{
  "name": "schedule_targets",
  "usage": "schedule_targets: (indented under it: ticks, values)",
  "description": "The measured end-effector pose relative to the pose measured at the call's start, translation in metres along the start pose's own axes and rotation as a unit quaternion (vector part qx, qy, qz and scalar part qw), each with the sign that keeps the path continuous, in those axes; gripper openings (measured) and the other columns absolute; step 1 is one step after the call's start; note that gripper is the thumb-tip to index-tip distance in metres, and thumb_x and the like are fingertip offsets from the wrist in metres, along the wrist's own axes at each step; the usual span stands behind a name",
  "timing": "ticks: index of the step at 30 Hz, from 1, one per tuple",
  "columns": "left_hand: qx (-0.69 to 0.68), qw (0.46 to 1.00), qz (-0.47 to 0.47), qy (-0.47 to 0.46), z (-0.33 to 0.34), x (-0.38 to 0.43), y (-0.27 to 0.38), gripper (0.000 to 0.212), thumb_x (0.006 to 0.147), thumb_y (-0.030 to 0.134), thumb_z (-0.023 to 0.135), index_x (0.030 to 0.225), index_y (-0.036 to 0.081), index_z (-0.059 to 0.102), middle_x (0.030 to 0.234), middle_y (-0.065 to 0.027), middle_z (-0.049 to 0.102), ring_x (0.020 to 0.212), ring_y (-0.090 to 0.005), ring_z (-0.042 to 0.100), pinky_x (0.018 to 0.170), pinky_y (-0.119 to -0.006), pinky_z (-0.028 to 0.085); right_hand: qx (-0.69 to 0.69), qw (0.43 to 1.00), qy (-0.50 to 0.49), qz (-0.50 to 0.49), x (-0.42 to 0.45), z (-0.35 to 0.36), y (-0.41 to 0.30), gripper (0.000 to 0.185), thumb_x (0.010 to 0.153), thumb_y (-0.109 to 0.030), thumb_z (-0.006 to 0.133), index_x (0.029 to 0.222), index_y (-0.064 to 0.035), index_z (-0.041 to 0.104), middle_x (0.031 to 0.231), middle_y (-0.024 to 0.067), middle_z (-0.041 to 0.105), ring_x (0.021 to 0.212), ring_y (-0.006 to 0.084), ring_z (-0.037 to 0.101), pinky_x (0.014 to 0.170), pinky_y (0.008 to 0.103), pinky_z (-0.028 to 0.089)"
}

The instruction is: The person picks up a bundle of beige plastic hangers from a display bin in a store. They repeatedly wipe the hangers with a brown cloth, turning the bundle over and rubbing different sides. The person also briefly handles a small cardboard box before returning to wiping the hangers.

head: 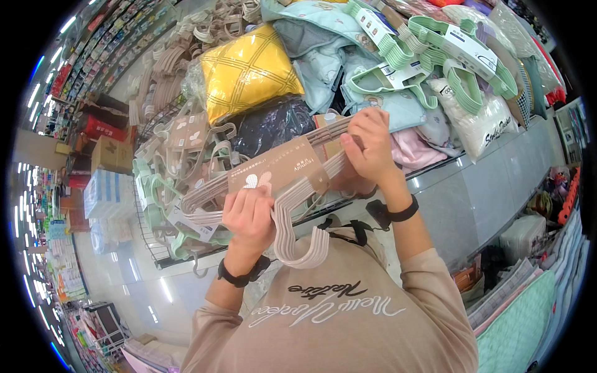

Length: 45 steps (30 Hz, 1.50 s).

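A bundle of beige plastic clothes hangers [301, 252] in a printed brown cardboard sleeve [275, 168] is held up in front of my shirt, its hooks pointing down towards me. My left hand [248, 214] grips the bundle near the sleeve's lower edge, beside the hooks. With my right hand [370, 144] I hold its other end. Behind it lie more beige hangers [186, 135] and, at the left, green hangers [149, 196] in a wire basket. The fingertips of both hands are partly hidden by the hangers or turned away.
Beyond my hands a yellow cushion [252, 72] in clear plastic lies beside light-blue printed fabric items [322, 65]. Green hanger bundles [471, 51] rest at the upper right by a white wrapped pillow [475, 126]. The wire basket's edge [149, 242] and stacked cartons [112, 154] stand left.
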<state>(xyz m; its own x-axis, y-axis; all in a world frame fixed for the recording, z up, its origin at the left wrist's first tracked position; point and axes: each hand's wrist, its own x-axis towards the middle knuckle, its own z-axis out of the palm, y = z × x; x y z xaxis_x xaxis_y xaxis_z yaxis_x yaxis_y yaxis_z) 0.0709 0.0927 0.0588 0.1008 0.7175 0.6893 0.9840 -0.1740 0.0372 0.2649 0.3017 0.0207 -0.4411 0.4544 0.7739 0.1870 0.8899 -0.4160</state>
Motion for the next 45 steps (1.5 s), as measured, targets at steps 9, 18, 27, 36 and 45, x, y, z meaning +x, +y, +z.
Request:
schedule_targets:
  ticks: [9,18,27,36,45]
  values:
    - [-0.035,0.999,0.002,0.042,-0.018,-0.01,-0.016,0.029,0.068,-0.003,0.076,0.064,0.01,0.05,0.064,-0.0047,0.056,0.057,-0.0212,0.054,0.051,-0.033,0.038,0.351,0.89,-0.012,0.29,-0.012,-0.029,0.017,0.019,0.091,-0.02,0.058,0.092,-0.0022,0.061,0.108,0.0065,0.053,0.103,0.0215,0.048,0.093,0.0395,0.036]
    - [-0.226,0.973,-0.017,0.04,-0.022,-0.001,-0.021,0.026,0.072,0.011,0.077,0.066,0.012,0.052,0.067,-0.0031,0.062,0.058,-0.0204,0.058,0.053,-0.031,0.042,0.609,0.7,-0.247,0.28,0.016,-0.037,0.015,0.039,0.097,-0.028,0.054,0.123,0.0009,0.061,0.132,0.0154,0.051,0.117,0.0243,0.053,0.093,0.0371,0.045]
    - [-0.33,0.929,-0.132,-0.102,-0.019,0.043,0.026,0.013,0.075,0.0,0.062,0.083,0.007,0.053,0.077,-0.0082,0.057,0.075,-0.0263,0.058,0.064,-0.032,0.045,0.655,0.613,-0.039,0.441,-0.006,0.031,-0.015,0.024,0.1,-0.021,0.051,0.087,-0.0025,0.059,0.057,-0.0001,0.045,0.049,0.0079,0.038,0.047,0.0249,0.03]
    - [-0.201,0.891,-0.406,-0.02,0.103,-0.02,-0.026,0.02,0.078,0.006,0.053,0.095,-0.002,0.06,0.094,-0.0267,0.062,0.087,-0.047,0.057,0.07,-0.048,0.046,0.428,0.731,0.054,0.53,-0.124,0.187,0.162,0.02,0.098,-0.023,0.05,0.081,-0.0124,0.049,0.062,-0.0013,0.046,0.05,0.013,0.043,0.047,0.0271,0.036]
    - [-0.026,0.85,-0.521,0.068,0.036,-0.168,-0.079,0.023,0.072,-0.002,0.055,0.094,-0.007,0.061,0.085,-0.0233,0.066,0.083,-0.0362,0.062,0.077,-0.04,0.047,0.387,0.708,0.136,0.575,-0.148,0.112,0.102,0.016,0.088,-0.018,0.063,0.096,-0.0037,0.061,0.077,0.0034,0.058,0.064,0.0131,0.055,0.057,0.0255,0.043]
